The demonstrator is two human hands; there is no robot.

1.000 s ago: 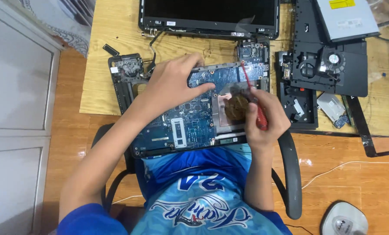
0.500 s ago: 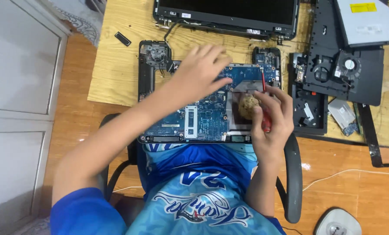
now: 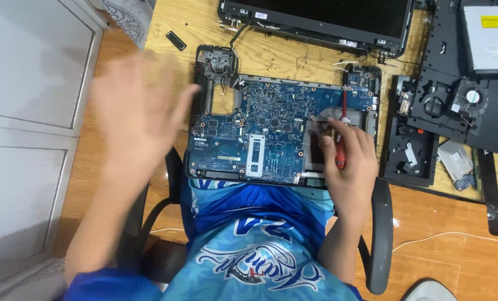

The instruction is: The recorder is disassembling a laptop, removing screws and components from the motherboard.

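While we are closing our right hand (image 3: 346, 161) around the red-handled screwdriver (image 3: 341, 146), with its thin shaft pointing away from us toward the far right corner of the blue motherboard (image 3: 271, 131), our left hand (image 3: 135, 111) is hanging spread wide open and blurred in the air off the board's left side, holding nothing. The screwdriver is looking light and stiff to us, and we are gripping it at the thick handle, where the fingers (image 3: 330, 146) are wrapping round it; the smooth handle could turn in the palm, we are judging. The board is lying flat in its dark laptop base (image 3: 204, 61), at the near edge of the wooden table (image 3: 277, 53) just over our lap; we are judging it thin, rigid and fragile, best taken by its bare edges and not by the chips. Farther out, the laptop screen (image 3: 316, 14) is lying beyond the board, and a black panel with a cooling fan (image 3: 472, 97) is sitting to the right.
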